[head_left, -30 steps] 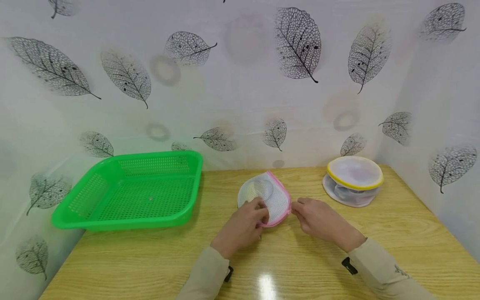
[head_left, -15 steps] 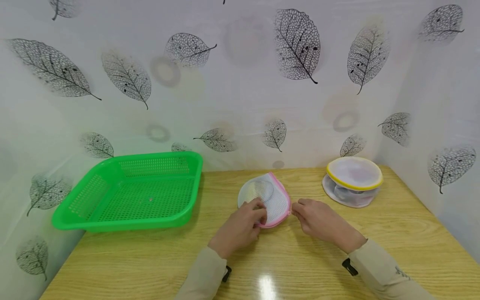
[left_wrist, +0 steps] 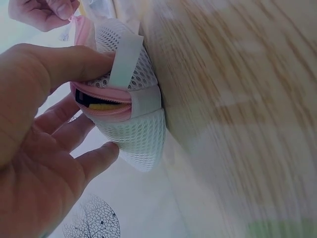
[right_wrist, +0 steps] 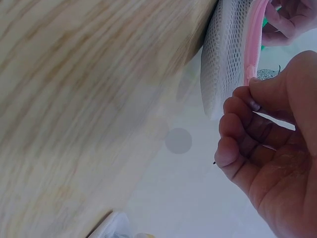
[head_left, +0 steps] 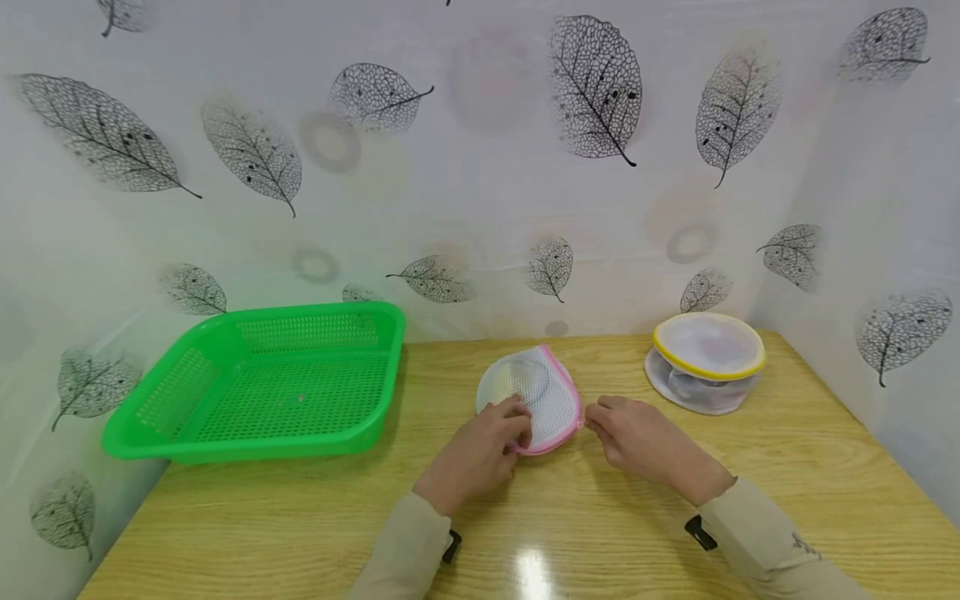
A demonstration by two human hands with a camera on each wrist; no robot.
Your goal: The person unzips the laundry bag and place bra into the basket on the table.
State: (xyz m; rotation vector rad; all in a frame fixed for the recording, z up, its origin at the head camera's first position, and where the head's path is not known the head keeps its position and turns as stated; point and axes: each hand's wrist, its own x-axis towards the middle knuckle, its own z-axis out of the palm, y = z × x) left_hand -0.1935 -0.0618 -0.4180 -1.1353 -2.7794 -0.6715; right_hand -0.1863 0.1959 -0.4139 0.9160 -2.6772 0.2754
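A small white mesh laundry bag (head_left: 551, 404) with a pink zipper edge stands on the table, between my two hands. My left hand (head_left: 476, 458) grips its near left end. The left wrist view shows the thumb on the upper mesh panel and the fingers below the zipper (left_wrist: 111, 115), which gapes there and shows something black and yellow inside. At the bag's right edge, my right hand (head_left: 641, 442) pinches the zipper pull (right_wrist: 254, 105) between thumb and curled index finger. The pull is mostly hidden by the fingertips.
A green plastic basket (head_left: 360, 437) sits at the left of the wooden table (head_left: 600, 550). At the back right, a yellow-rimmed mesh bag (head_left: 708, 346) rests on another pale mesh bag (head_left: 660, 383). A leaf-patterned white covering (head_left: 480, 192) stands behind the table.
My left hand has shifted slightly left along the bag, and the bag's top tip leans a little further right. The right hand stays almost in place at the zipper.
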